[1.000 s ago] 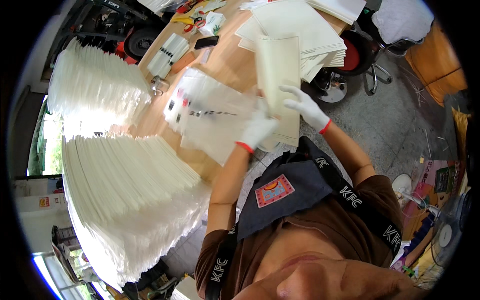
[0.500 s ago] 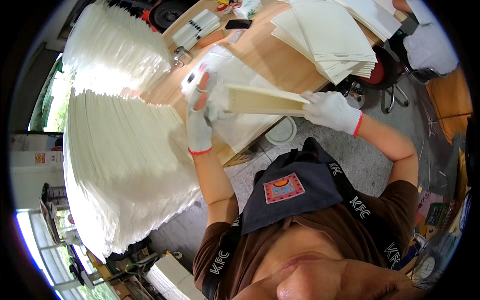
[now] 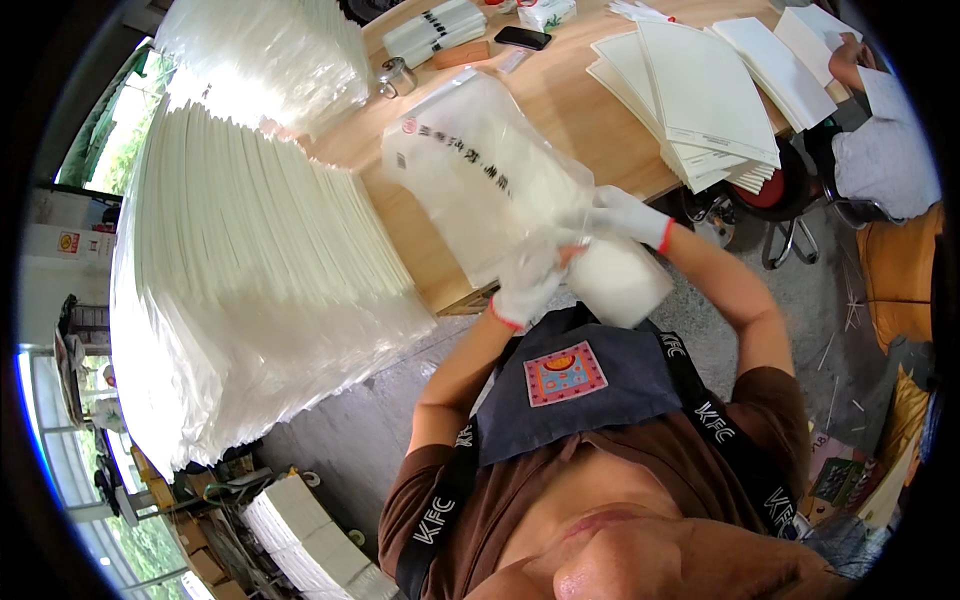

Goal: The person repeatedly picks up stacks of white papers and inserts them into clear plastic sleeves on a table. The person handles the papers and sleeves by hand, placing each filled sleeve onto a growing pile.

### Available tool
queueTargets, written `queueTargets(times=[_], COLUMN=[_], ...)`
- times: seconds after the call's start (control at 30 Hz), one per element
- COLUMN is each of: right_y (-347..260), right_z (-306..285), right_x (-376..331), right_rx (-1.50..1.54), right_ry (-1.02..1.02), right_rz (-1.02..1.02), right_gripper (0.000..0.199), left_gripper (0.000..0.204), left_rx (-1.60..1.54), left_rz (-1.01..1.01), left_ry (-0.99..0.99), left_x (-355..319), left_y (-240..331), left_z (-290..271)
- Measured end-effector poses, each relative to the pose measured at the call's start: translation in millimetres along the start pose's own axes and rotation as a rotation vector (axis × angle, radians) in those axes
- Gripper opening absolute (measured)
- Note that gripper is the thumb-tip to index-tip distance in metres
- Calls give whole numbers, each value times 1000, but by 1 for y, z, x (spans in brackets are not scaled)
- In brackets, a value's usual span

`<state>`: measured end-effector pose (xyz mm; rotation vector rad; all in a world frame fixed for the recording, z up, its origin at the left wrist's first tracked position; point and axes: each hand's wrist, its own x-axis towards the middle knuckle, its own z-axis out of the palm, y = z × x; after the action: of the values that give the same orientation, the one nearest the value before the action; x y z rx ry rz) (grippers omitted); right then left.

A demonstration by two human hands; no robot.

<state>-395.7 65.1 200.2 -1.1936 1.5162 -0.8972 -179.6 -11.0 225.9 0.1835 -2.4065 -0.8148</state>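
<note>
At far left we have a tall stack of off-white sheets in glossy clear plastic (image 3: pixel 250 230), packed face to face, probably to keep edges aligned. Then a shiny metal mug (image 3: pixel 397 78), a flat orange-brown block (image 3: pixel 461 55) and a black phone (image 3: pixel 523 38), all past the work spot, likely to leave elbow room.

Middle: a translucent plastic sleeve with black printed marks (image 3: pixel 440 150) lies flat on the pale wooden table (image 3: pixel 610 150), near end at the table edge, presumably so both hands reach its mouth. Our left hand in a white red-cuffed glove (image 3: pixel 530 285) pinches the sleeve's near edge, thumb on top, seemingly to steady it. A soft whitish folded bundle (image 3: pixel 622 282) juts past the table edge beside it; we can't tell how much is inside plastic. Our right hand, gloved alike (image 3: pixel 632 215), rests against the bundle's far side; fingers blurred, can't tell whether they pinch.

Right: fanned cream sheets (image 3: pixel 705 95), maybe spread for easy picking. Far right, a co-worker's bare hand (image 3: pixel 848 60) touches white sheets (image 3: pixel 805 42).
</note>
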Motion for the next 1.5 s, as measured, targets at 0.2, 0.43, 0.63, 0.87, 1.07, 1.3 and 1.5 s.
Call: queueTargets(times=[0.2, 0.43, 0.63, 0.87, 1.07, 1.3, 1.5], right_y=[-12, -3, 42, 43, -23, 40, 49], right_z=[47, 78, 31, 41, 60, 70, 58], right_x=[49, -27, 0, -12, -94, -85, -92], right_rx=[-917, -805, -1051, -1230, -1005, -1043, -1170], right_ry=[383, 486, 507, 375, -36, 46, -47], right_rz=[-238, -483, 230, 128, 373, 240, 203], right_gripper=[29, 36, 32, 17, 28, 30, 25], left_gripper=[37, 22, 23, 15, 14, 16, 18], left_rx=[-50, -324, 243, 477, 248, 196, 158], left_rz=[89, -477, -61, -708, -613, -569, -720], left_ry=[-18, 33, -82, 334, 286, 273, 41], left_x=[62, 9, -46, -99, -165, -166, -208], left_y=[18, -55, -31, -94, -7, -17, -44], left_z=[33, 30, 34, 4, 0, 12, 28])
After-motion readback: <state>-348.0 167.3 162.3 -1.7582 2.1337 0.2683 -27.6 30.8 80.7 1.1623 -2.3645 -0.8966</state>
